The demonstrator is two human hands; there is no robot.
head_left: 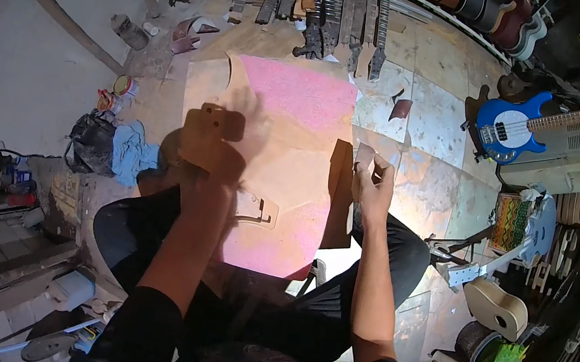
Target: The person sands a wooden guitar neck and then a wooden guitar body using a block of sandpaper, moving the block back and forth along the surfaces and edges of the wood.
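Observation:
A large flat board, pink in places and bare tan wood in others, lies across my lap. Along its left side, a curved edge and small holes show in the tan wood. A pale piece with a cut-out slot sits low on the board. My left hand is over the board's left half, smeared by motion, so its fingers are unclear. Beyond the board's right edge, my right hand pinches a small brown sheet that looks like sandpaper.
Several guitar necks lie at the far side. A blue bass guitar rests at the right, above a pale acoustic guitar body. A black bag and blue cloth are at the left. A dark red scrap lies on the floor.

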